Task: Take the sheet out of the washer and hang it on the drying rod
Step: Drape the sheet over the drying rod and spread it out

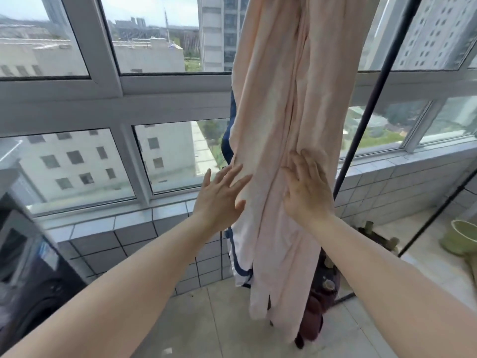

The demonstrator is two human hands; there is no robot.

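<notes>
A pale pink sheet (278, 99) hangs bunched in long folds from above the frame down to near the floor; the rod that carries it is out of view. My left hand (222, 195) lies with straight spread fingers against the sheet's left edge. My right hand (307, 187) presses flat on the folds to the right. The dark washer (28, 270) stands at the far left.
A white and navy garment (238, 264) hangs behind the sheet. A black rack pole (371, 104) slants on the right, with a base bar on the floor. Windows and a tiled ledge (103, 228) lie ahead. A green pot (459, 239) sits at right.
</notes>
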